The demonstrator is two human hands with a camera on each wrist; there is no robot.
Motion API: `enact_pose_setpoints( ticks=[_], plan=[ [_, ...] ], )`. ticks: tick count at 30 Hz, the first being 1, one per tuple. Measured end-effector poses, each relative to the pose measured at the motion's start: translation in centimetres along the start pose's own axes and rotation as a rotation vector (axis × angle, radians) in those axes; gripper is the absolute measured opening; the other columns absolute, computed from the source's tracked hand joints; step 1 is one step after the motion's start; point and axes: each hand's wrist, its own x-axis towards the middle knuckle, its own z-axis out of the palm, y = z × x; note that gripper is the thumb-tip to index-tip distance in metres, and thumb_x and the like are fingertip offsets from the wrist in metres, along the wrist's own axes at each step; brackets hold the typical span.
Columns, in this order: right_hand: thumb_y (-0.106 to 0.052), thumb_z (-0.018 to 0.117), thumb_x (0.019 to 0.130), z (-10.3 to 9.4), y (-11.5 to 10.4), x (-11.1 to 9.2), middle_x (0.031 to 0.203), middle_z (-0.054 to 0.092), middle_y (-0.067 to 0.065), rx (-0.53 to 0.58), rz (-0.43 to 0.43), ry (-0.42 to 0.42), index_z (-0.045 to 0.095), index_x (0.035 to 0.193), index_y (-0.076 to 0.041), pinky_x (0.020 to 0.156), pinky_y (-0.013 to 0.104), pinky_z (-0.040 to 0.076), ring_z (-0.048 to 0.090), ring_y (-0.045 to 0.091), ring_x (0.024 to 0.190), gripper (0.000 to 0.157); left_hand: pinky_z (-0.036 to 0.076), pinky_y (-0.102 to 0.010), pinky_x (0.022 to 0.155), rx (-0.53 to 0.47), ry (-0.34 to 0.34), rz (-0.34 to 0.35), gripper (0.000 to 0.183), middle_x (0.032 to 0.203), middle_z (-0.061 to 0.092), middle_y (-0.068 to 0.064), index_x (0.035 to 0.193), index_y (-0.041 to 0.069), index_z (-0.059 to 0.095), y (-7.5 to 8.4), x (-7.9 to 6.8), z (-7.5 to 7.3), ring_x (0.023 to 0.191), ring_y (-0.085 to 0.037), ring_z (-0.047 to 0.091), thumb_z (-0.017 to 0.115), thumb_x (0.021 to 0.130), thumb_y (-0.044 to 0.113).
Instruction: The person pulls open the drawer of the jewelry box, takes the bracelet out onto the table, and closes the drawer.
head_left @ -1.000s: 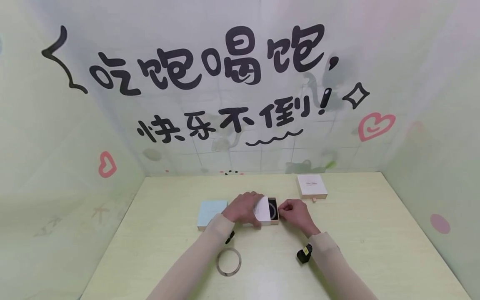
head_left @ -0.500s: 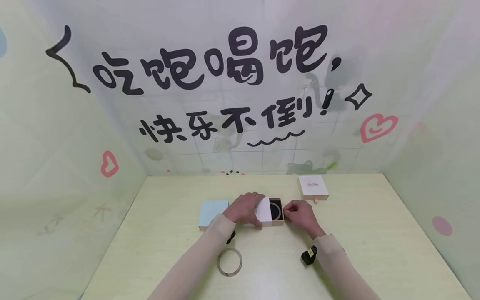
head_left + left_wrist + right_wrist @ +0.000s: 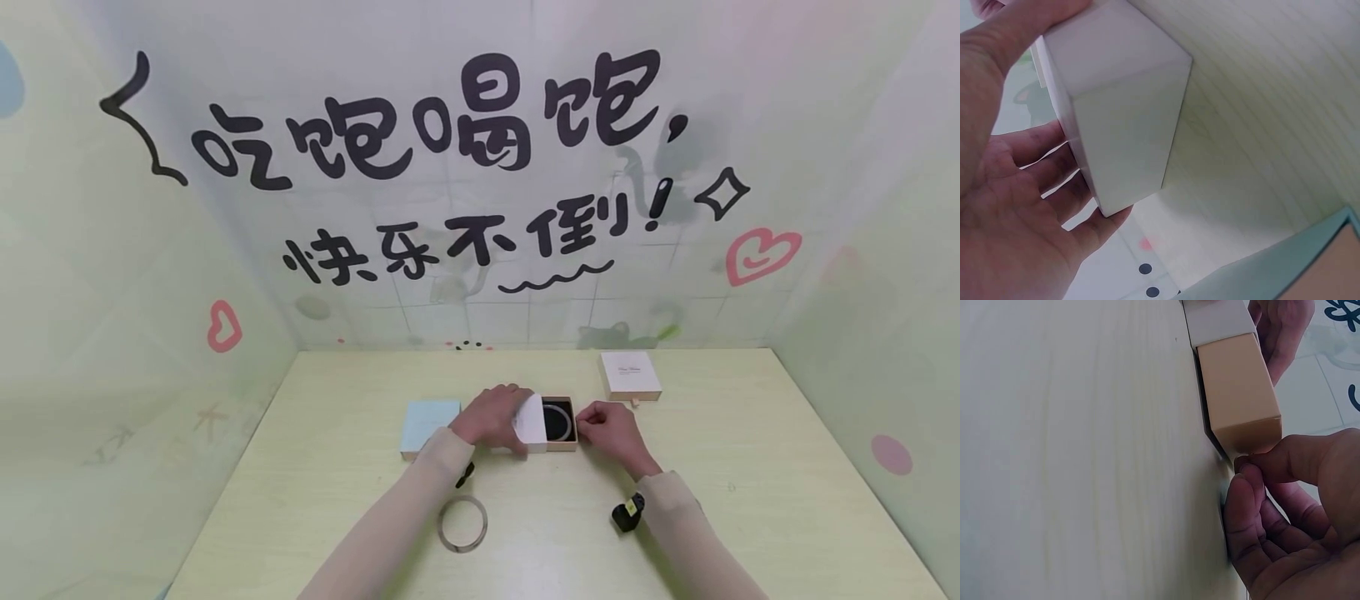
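My left hand grips the white sleeve of a small drawer box, thumb on one side and fingers along the opposite side in the left wrist view. From the sleeve's right end sticks out a tan drawer with a black lining. A pale bangle lies inside, partly under the sleeve. At the drawer's end face, my right hand pinches thumb and forefinger together; the small part between them is hidden by the fingertips.
A light blue box stands left of the left hand, partly behind the forearm. Another white box with a pull tab sits at the back right. A second bangle lies on the table in front. A printed backdrop rises behind.
My right hand has moved right and the drawer has slid farther out of the sleeve, showing more of the bangle. My left hand has stayed on the sleeve. The head view has shifted slightly.
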Motion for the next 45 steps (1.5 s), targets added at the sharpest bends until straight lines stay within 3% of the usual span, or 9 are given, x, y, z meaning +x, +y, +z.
enact_pose_setpoints(
  ticks=[35,45],
  plan=[
    [-0.003,0.068,0.086,-2.0,1.5,-0.2,0.077,0.072,0.004,-0.049,0.009,0.020,0.076,0.088,-0.004,0.061,0.026,0.044,0.056,0.012,0.066,0.008,0.046,-0.039,0.105,0.004,-0.006,-0.021,0.096,0.137,0.061,-0.002,0.151,0.018,0.049,-0.1,0.2,0.3,0.114,-0.019,0.055,0.095,0.068,0.035],
    [-0.005,0.067,0.089,-2.0,1.8,0.0,0.075,0.071,0.005,-0.005,0.026,-0.008,0.074,0.092,-0.001,0.059,0.024,0.046,0.059,0.011,0.065,0.009,0.047,-0.038,0.102,0.001,-0.001,-0.013,0.095,0.133,0.062,-0.002,0.150,0.018,0.049,-0.1,0.2,0.3,0.111,-0.018,0.055,0.095,0.068,0.033]
  ],
)
